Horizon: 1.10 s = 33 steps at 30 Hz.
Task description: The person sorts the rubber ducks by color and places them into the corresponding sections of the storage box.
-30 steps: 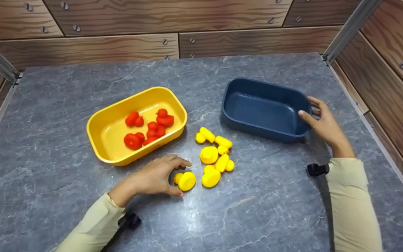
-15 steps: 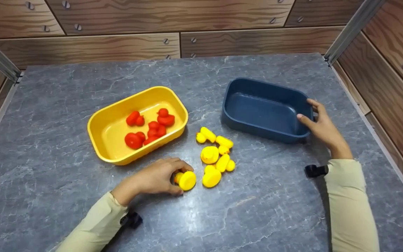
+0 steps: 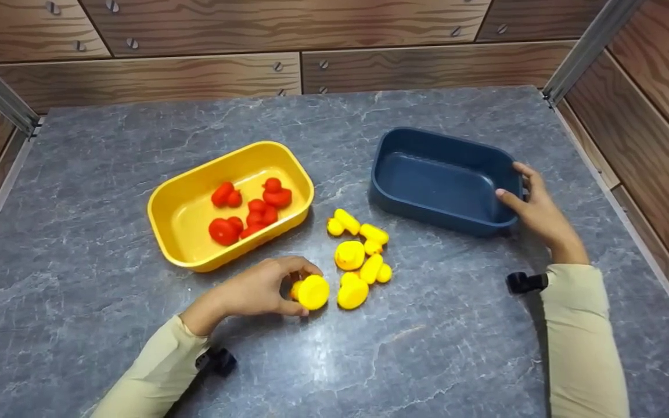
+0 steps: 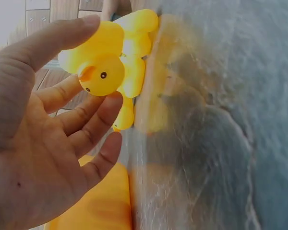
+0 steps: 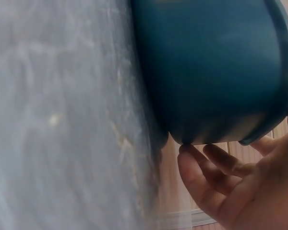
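My left hand (image 3: 256, 288) pinches a yellow rubber duck (image 3: 314, 292) between thumb and fingers. In the left wrist view this duck (image 4: 102, 74) hangs slightly off the table, its orange beak and eyes facing the palm. Just right of it lies a cluster of several yellow rubber ducks (image 3: 349, 256). At the right, my right hand (image 3: 543, 217) grips the end of a dark blue bin (image 3: 427, 213), thumb over the rim and fingers outside. The right wrist view shows fingertips (image 5: 188, 160) against the outer wall of the bin (image 5: 216, 62).
A yellow bin (image 3: 192, 223) stands left of the duck cluster, holding several red rubber ducks (image 3: 262, 213). Nothing lies inside the blue bin. The grey marbled tabletop (image 3: 427, 360) is bounded by wood-patterned panels (image 3: 207, 26) at the back and sides.
My left thumb and fingers have drawn in around the yellow duck, which has shifted slightly up and to the right. My right hand keeps its grip on the blue bin.
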Available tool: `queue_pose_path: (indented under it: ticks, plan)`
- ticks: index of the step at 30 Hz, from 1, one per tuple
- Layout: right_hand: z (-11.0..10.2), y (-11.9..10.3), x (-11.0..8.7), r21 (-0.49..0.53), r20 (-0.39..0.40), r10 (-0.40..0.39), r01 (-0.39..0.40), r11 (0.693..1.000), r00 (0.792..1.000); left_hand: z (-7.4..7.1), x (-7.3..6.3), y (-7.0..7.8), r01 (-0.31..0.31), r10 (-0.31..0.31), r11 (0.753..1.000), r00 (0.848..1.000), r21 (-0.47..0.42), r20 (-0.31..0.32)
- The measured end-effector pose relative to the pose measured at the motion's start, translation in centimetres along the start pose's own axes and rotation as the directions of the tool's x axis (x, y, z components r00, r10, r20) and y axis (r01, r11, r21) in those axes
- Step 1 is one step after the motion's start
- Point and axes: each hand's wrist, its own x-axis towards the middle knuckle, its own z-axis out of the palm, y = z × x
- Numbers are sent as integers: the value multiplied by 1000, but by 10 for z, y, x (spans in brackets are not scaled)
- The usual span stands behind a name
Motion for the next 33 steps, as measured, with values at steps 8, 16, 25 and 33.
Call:
queue_pose_path:
  ticks: [8,16,25,33]
  plan:
    - [0,1,2,18,9,-4,4,1000,1000,-4,4,6,-16,12,998,998,-64,-59]
    - [1,1,2,13,0,-5,5,1000,1000,-5,13,13,-101,68,987,964,-121,-257]
    - [2,3,3,26,4,3,-3,1000,1000,-4,40,36,-200,77,958,871,-206,-485]
    - [1,1,2,36,8,4,-5,999,1000,-15,75,56,-177,49,970,812,-165,-581]
